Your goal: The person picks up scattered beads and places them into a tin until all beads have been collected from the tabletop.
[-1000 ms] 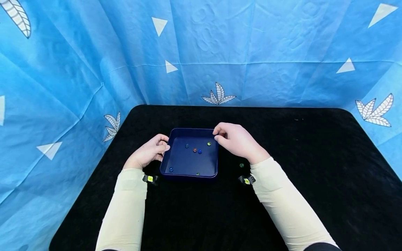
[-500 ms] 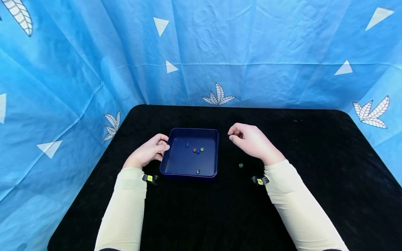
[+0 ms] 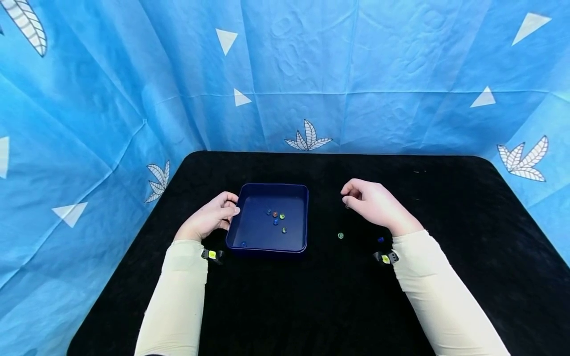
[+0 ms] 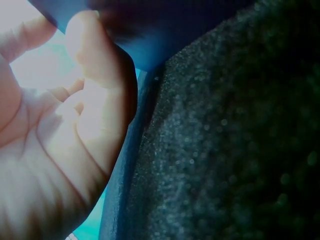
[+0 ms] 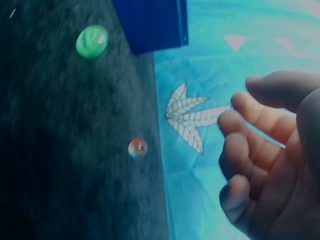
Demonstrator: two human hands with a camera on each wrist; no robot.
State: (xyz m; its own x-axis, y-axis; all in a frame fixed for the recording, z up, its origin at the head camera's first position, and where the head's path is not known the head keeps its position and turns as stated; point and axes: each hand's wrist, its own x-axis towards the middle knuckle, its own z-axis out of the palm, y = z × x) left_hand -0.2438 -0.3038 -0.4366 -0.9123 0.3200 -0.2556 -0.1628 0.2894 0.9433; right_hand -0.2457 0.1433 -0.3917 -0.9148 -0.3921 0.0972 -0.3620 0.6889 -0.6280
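Note:
A square dark blue tray (image 3: 267, 237) holds several glass marbles, among them an orange marble (image 3: 274, 214) and a yellow-green marble (image 3: 284, 230). My left hand (image 3: 209, 217) grips its left side, thumb at the rim and fingers bent against the outside. In the left wrist view the thumb (image 4: 105, 85) lies against the blue tray wall (image 4: 155, 40). Right of the tray, my right hand (image 3: 378, 205) hovers over the table with loosely bent fingers and nothing between them. Below it lie a green marble (image 3: 340, 236) and a red-and-white marble (image 5: 137, 148).
A blue marble (image 3: 380, 240) lies on the table close to the right wrist. Black cloth covers the table (image 3: 285, 306). Behind and to the left hangs a blue curtain (image 3: 285, 59) with white leaf and triangle prints.
My right hand has moved from the tray's right rim out to the right. Marbles have rolled about inside the tray. A blue marble on the table has come into view; my left hand stays put.

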